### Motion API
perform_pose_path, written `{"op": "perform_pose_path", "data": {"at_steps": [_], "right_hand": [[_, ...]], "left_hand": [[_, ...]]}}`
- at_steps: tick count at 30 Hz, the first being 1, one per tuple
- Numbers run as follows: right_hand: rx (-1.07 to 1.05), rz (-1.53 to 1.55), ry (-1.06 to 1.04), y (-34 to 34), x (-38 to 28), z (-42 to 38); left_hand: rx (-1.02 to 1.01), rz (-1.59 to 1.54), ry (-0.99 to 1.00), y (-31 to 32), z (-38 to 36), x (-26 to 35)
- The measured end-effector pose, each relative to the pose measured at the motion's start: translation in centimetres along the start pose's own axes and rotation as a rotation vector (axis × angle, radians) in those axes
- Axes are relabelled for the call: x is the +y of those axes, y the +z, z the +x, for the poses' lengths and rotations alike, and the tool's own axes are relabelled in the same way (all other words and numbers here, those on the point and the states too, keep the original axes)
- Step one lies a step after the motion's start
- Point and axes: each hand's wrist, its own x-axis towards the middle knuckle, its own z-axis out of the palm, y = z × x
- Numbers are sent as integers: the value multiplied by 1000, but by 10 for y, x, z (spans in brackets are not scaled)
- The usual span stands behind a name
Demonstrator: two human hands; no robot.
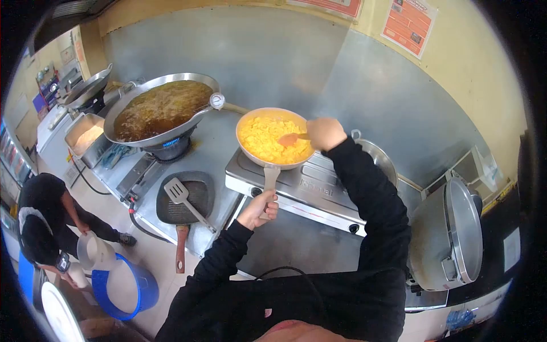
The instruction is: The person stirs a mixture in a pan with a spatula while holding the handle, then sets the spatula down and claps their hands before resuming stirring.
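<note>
Scrambled eggs [263, 137] fill a light-coloured frying pan [245, 153] on the left side of a two-burner gas stove [310, 181]. My left hand [257, 210] is wrapped round the pan's handle [270, 178], which points toward me. Over the pan's right rim, my right hand [326, 134] is closed on the handle of an orange-brown spatula [288, 139]. The spatula's head rests among the eggs. Part of its handle is hidden inside my fist.
Left of the stove, a large wok [212, 85] of bubbling oil sits over a lit burner. A grill pan [196, 191] carries a slotted turner [176, 191]. A big pot [430, 245] stands right. At lower left, a co-worker [48, 196] bends over a blue bucket [149, 288].
</note>
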Motion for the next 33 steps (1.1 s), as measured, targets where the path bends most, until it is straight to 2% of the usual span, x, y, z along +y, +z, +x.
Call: {"op": "perform_pose_path", "data": {"at_steps": [1, 2, 3, 4, 5, 7, 9, 11, 12, 13, 14, 16, 20, 23, 29, 32, 33], "right_hand": [[5, -6, -30, -14, -17, -8], [98, 21, -62, -11, -33, -16], [275, 183, -182, 2, -46, -22], [227, 160, -187, 13, -64, -23], [42, 92, -137, 39, -76, -15], [49, 195, 27, 70, -89, 0], [69, 240, 29, 99, -67, 20], [-65, 328, 94, 112, -37, 46], [-192, 218, 2, 96, -20, 50], [-249, 221, 112, 56, -16, 45], [-200, 376, 93, 40, -2, 41], [-447, 395, 272, -40, 0, 20], [-534, 357, 421, -40, 41, 12], [-577, 408, 486, 5, 82, 19], [-731, 739, 627, 97, 112, 56], [-715, 900, 512, 132, 108, 80], [-653, 904, 466, 125, 101, 82]], "left_hand": [[-6, -7, -3, -1, -1, -1], [-8, -10, -2, -1, -1, -1], [-12, -12, 1, -2, -1, -1], [-15, -13, 4, -1, 0, -1], [-10, -22, 5, -1, 0, -1], [4, -36, 7, -1, 0, -2], [-8, -40, 13, 0, -2, -3], [-2, -35, 21, 1, -4, -1], [9, -30, 19, 2, -6, 0], [18, -26, 17, 3, -6, 2], [13, -25, 25, 3, -7, 1], [-2, -27, 21, 2, -6, 1], [26, 0, -1, 2, -6, 3], [19, 36, 3, 1, -6, 3], [8, 109, -54, 2, -7, 8], [-8, 126, -80, 0, -6, 11], [-10, 133, -88, 2, -8, 12]]}}
